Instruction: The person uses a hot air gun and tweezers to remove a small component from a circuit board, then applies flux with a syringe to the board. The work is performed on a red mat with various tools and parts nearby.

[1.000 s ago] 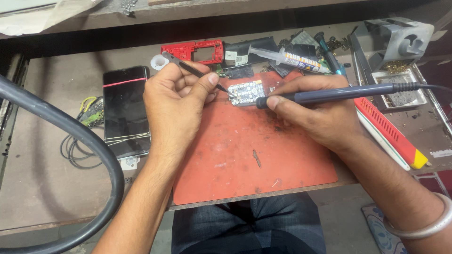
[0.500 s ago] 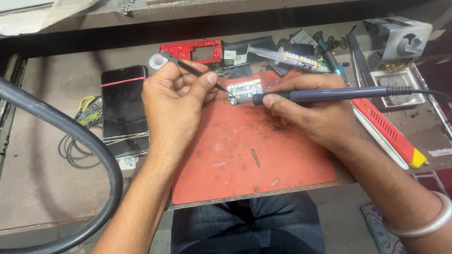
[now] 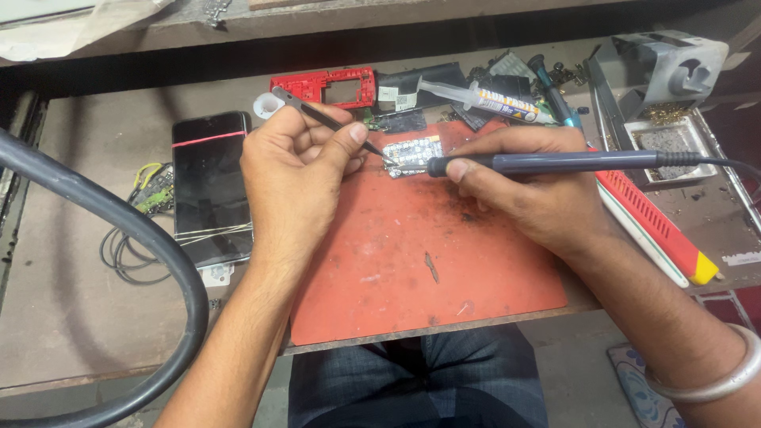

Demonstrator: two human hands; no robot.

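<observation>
Head camera view over a cluttered workbench: a person's left hand pinches dark tweezers between thumb and fingers, their tip touching a small circuit board that lies at the far edge of a red work mat. The right hand is closed in a pen grip around a soldering iron, its tip meeting the same board. A black phone bound with bands rests just left of the mat; a red phone frame and a glue tube lie beyond it.
</observation>
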